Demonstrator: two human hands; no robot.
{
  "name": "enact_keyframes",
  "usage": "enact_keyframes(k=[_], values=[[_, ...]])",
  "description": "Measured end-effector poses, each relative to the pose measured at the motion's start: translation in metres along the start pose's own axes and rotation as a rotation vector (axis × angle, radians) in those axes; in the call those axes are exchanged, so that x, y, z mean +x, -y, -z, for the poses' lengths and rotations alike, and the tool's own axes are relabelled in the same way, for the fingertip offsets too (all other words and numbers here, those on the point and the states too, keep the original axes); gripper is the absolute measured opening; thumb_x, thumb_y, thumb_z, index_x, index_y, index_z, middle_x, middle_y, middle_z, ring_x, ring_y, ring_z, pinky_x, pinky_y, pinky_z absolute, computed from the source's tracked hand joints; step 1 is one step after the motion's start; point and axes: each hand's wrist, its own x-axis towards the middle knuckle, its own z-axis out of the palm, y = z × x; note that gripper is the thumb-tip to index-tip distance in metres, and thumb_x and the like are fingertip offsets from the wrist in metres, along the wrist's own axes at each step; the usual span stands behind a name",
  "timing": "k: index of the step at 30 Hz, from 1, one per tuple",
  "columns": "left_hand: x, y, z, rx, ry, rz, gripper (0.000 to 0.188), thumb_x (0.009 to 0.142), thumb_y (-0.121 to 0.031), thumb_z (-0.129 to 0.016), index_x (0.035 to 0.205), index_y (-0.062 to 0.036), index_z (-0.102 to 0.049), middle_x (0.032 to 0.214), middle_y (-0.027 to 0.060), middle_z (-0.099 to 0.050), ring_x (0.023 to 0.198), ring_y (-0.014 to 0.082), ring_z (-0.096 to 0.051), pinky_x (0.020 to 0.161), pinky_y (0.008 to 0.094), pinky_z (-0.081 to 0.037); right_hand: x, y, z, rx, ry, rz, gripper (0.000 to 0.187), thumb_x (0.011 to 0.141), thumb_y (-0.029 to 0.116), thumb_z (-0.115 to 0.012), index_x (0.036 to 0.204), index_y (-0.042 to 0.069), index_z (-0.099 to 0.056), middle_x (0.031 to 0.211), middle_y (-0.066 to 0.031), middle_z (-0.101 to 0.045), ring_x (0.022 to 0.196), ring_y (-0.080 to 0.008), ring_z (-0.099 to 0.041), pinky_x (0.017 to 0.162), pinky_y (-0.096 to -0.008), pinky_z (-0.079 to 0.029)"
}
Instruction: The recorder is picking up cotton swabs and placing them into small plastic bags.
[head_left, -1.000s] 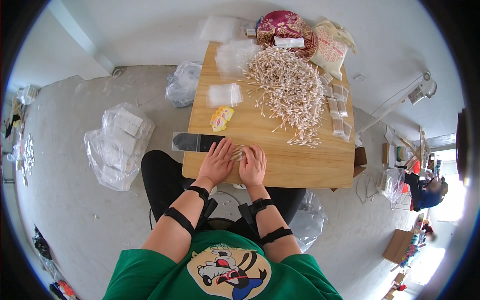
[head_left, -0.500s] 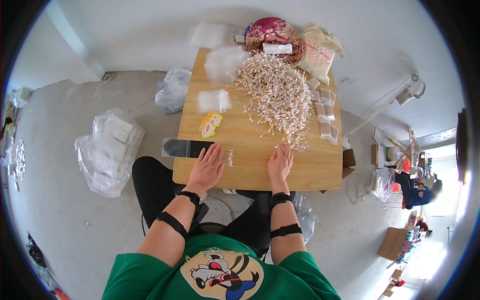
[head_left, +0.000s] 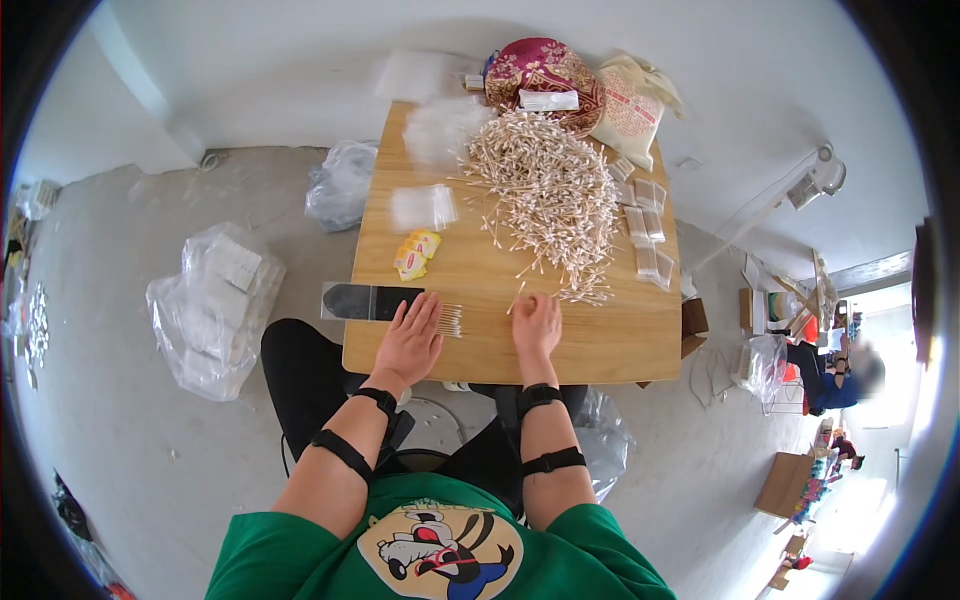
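My left hand [head_left: 410, 335] lies flat, fingers stretched out, over the right end of a black strip [head_left: 362, 302] in a clear plastic sleeve. Just right of those fingers is a neat row of cotton swabs [head_left: 451, 320], partly hidden under the hand. My right hand [head_left: 537, 322] is closed in a pinch on a single cotton swab [head_left: 517, 297], whose tip points up and away. It hovers over or rests on the wooden table [head_left: 600, 345], a little right of the row. Beyond it spreads a big loose heap of cotton swabs [head_left: 545, 190].
Yellow-and-white labels [head_left: 415, 253] and clear bags [head_left: 423, 207] lie on the table's left. Filled packets [head_left: 648, 225] line its right edge. A maroon patterned cushion [head_left: 540, 75] and cream cloth sack [head_left: 632, 110] sit at the back. Plastic bags of goods [head_left: 215, 310] stand on the floor.
My right hand has come away from the near edge of the heap and moved left, with a cotton swab now in its fingers. My left hand stays in place.
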Motion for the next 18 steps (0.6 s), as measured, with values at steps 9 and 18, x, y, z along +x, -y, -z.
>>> enact_keyframes(k=[9,18], values=[[0.001,0.000,-0.001,0.022,-0.017,-0.014,0.058,0.098,-0.034,-0.042,0.149,-0.0065,-0.033,0.157,0.0081,-0.027,0.146,0.0245,-0.023,0.120,0.0427,-0.015,-0.017,0.067,-0.035,0.142,0.280,0.319,0.005,0.085,0.015,-0.063,0.084,0.010,-0.063,0.091,-0.0115,-0.060,0.090,-0.0336,-0.059,0.079,-0.0444,-0.049],[-0.001,0.001,0.000,0.004,-0.053,-0.002,0.055,0.096,-0.032,-0.047,0.146,-0.0093,-0.038,0.156,0.0102,-0.029,0.145,0.0288,-0.025,0.119,0.0463,-0.018,0.038,0.011,0.020,-0.110,0.236,0.213,0.021,0.078,0.008,-0.064,0.099,0.010,-0.067,0.110,-0.0117,-0.061,0.105,-0.0314,-0.056,0.090,-0.0407,-0.047]])
